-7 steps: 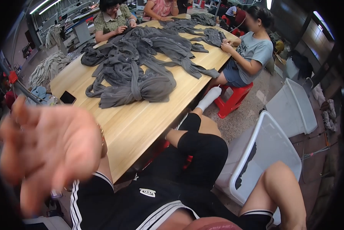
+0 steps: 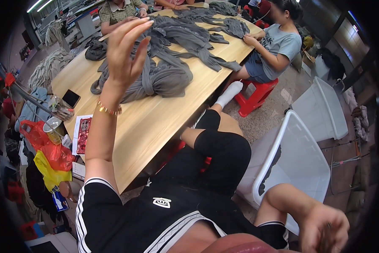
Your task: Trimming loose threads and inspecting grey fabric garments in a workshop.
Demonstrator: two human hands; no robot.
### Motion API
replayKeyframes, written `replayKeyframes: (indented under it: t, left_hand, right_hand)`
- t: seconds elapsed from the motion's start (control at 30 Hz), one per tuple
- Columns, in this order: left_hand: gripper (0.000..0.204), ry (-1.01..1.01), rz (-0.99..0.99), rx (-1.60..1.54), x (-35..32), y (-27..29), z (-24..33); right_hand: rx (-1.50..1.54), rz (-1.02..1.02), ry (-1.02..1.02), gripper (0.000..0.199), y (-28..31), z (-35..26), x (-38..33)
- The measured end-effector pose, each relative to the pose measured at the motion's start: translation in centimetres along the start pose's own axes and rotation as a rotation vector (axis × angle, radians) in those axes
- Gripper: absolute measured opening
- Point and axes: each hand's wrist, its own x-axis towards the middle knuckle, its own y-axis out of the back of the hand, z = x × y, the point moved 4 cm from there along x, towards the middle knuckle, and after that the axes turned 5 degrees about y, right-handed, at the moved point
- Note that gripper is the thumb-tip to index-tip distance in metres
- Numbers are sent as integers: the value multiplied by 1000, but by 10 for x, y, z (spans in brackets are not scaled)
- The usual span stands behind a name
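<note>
My left hand (image 2: 126,50) is lifted above the wooden table (image 2: 164,122), fingers spread and holding nothing, a gold bracelet on the wrist. It hovers in front of a heap of grey garments (image 2: 168,76) without touching it. My right hand (image 2: 324,227) hangs low at the lower right, beside my knee, with fingers curled; nothing shows in it. I sit with crossed legs in black shorts at the table's near corner.
A black phone (image 2: 71,98) and a red packaged item (image 2: 83,135) lie on the table's left end. Two white plastic bins (image 2: 299,160) stand to my right. A person in grey (image 2: 274,46) sits on a red stool (image 2: 257,95); other people work at the far end. Red and yellow bags (image 2: 50,152) hang at the left.
My left hand has gone from close to the camera at the lower left up and out over the table. My right hand has come into view at the lower right.
</note>
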Motion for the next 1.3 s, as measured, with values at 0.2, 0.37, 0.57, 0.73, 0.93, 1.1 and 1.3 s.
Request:
replayKeyframes:
  t: [0.2,0.37,0.57,0.73,0.93,1.1,1.3]
  left_hand:
    - [79,921,-875,269,-184,-95,-129]
    - [81,984,-1041,259,-230,-140,-169]
    - [72,930,-1052,418,-238,-188,-229]
    - [83,831,-1167,522,-251,-241,-254]
    - [94,936,-1313,572,-255,-292,-278]
    - [48,538,-1175,589,-263,-333,-293]
    - [44,829,-557,2,-190,-404,-316]
  right_hand:
    - [-539,-441,-901,10,22,25,-178]
    - [-261,-826,-1329,16,-18,38,-284]
    - [-199,-1030,-1485,20,-32,25,-349]
    - [-296,-1232,-1473,10,-31,25,-364]
    - [-269,-1311,-1459,19,-32,28,-370]
    - [-253,-1277,-1466,23,-29,35,-371]
    - [-285,-1277,-1492,22,-24,39,-369]
